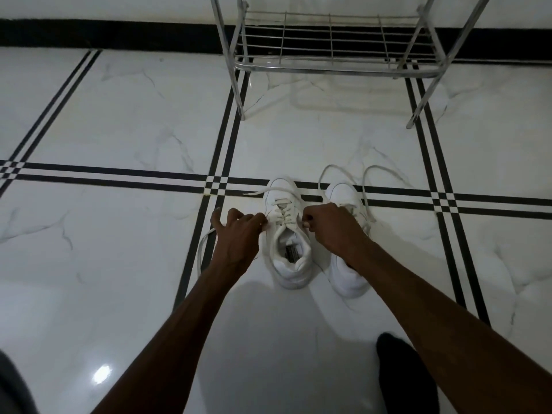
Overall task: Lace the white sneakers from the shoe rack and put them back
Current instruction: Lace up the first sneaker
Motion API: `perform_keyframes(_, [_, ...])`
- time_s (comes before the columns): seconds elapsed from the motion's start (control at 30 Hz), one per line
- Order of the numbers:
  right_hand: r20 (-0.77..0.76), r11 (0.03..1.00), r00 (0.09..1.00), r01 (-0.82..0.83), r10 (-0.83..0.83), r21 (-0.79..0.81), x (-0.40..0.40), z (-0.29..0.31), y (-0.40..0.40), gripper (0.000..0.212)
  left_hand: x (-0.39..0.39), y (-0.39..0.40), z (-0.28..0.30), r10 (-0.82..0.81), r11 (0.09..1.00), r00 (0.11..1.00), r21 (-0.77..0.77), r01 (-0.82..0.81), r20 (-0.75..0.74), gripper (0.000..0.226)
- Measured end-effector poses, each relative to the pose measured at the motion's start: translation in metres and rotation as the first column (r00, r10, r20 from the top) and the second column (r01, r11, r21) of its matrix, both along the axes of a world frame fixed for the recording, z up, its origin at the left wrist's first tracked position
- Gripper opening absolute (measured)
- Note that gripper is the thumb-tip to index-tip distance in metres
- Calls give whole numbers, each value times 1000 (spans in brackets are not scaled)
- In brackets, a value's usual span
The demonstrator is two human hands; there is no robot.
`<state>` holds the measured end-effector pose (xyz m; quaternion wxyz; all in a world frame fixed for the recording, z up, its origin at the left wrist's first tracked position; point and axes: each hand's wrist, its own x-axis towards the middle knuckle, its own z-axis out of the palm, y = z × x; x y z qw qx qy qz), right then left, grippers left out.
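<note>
two white low-top leather sneakers sit side by side on the glossy white marble-look tiled floor (pixel 119 121), in front of the bare chrome wire shoe rack (pixel 331 49). the left sneaker (pixel 288 234) looks laced nearly to the top, so the step in hand seems to be drawing its flat white lace (pixel 260 193) tight. the left hand (pixel 239 231) pinches the lace at its side of the collar; the right hand (pixel 330 225) is closed on the lace at the other side. next comes an even pull, then lacing the right sneaker (pixel 346 195), whose loose lace (pixel 370 186) trails. the right forearm hides that shoe's eyelets.
</note>
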<state>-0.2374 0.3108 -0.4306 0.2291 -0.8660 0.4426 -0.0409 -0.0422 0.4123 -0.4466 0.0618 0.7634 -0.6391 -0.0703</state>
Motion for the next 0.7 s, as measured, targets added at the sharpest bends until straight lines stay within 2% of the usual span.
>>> perform_keyframes(0.13, [14, 1000, 1000, 7, -7, -3, -1, -10, 0, 19, 3, 4, -2, 11, 997, 999, -83, -8, 42, 35])
perform_keyframes(0.2, [10, 1000, 1000, -4, 4, -28, -4, -14, 1, 19, 7, 4, -2, 57, 994, 998, -97, -55, 10, 34])
perform_keyframes(0.3, [-9, 996, 1000, -12, 11, -86, -2, -14, 7, 17, 6, 4, -3, 121, 991, 987, -50, -127, -101, 30])
perform_keyframes(0.37, [-48, 996, 999, -4, 0, -88, 1, -17, 6, 16, 4, 4, -4, 180, 983, 950, 15, -183, -255, 26])
perform_keyframes(0.47, [-37, 996, 997, -68, 70, 53, -4, -19, 0, 19, 10, 1, 4, 217, 976, 767, 114, -187, -603, 23])
perform_keyframes(0.53, [4, 986, 996, -89, 90, 141, -10, -12, -8, 11, 17, 0, 14, 230, 972, 640, 136, -194, -733, 30])
perform_keyframes(0.57, [59, 975, 998, -41, 29, 220, -12, -4, -12, 11, 20, -1, 18, 246, 966, 561, 153, -209, -790, 34])
perform_keyframes(0.63, [185, 914, 972, 60, -145, 401, -9, 11, -20, 17, 21, -6, 24, 253, 958, 341, 185, -221, -905, 39])
perform_keyframes(0.7, [333, 803, 884, 77, -329, 591, 1, 22, -26, 19, 16, -15, 29, 238, 955, 135, 206, -215, -962, 43])
